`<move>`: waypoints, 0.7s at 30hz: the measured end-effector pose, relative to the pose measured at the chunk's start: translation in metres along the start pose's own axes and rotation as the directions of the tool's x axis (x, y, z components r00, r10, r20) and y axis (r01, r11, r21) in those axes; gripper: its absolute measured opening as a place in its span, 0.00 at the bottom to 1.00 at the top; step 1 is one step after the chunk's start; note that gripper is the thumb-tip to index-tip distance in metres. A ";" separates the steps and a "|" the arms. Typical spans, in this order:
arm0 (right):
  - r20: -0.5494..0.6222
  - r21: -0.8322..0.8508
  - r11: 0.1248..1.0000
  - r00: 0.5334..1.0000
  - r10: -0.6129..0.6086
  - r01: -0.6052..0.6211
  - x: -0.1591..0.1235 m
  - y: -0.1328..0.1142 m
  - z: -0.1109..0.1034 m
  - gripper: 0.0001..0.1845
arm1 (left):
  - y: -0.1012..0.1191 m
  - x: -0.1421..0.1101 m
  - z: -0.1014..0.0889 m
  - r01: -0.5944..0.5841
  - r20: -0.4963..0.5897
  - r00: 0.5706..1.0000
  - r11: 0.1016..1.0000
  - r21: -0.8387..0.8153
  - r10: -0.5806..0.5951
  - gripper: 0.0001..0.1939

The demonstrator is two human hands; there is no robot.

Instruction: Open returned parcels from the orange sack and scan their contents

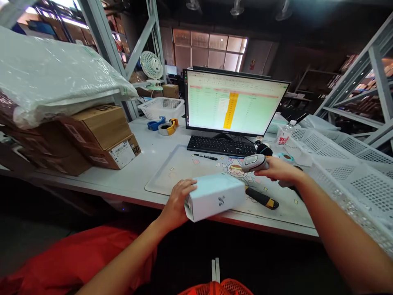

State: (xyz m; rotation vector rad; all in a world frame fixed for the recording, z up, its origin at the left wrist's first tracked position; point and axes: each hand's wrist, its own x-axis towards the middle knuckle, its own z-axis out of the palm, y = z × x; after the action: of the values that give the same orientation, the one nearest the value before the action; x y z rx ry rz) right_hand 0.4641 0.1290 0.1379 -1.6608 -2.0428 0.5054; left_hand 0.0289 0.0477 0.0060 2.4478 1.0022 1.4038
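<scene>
A light blue-white box lies tilted at the table's front edge, partly overhanging it. My left hand grips its left end, with the fingers over the top. My right hand is wrapped round a grey-white barcode scanner, held above the mat to the right of the box. The scanner's head points left, apart from the box; its handle is mostly hidden by the hand. A black-and-yellow box cutter rests on the mat just right of the box.
A monitor and black keyboard stand behind the patterned mat. A black pen lies before the keyboard. Cardboard boxes are stacked at left, a tape dispenser nearby. White baskets and a bottle stand right.
</scene>
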 end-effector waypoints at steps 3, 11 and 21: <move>-0.046 -0.325 0.931 0.986 0.161 -0.167 0.006 0.014 0.027 0.19 | -0.012 0.008 0.001 0.466 -0.084 0.874 0.874 -0.137 -0.479 0.43; -0.283 -0.433 0.752 0.867 0.410 -0.497 -0.006 0.056 0.072 0.43 | -0.027 0.025 0.007 0.712 -0.071 0.656 0.648 -0.272 -0.751 0.46; -0.109 -0.483 0.874 0.994 0.004 -0.057 0.090 -0.001 0.108 0.19 | -0.037 0.019 0.010 0.720 -0.099 0.668 0.674 -0.166 -0.738 0.46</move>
State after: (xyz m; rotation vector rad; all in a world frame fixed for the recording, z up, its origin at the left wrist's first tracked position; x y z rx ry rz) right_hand 0.3880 0.2175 0.0597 -1.9493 -2.1850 -0.1072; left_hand 0.0259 0.0895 -0.0017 1.5290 1.6399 1.2908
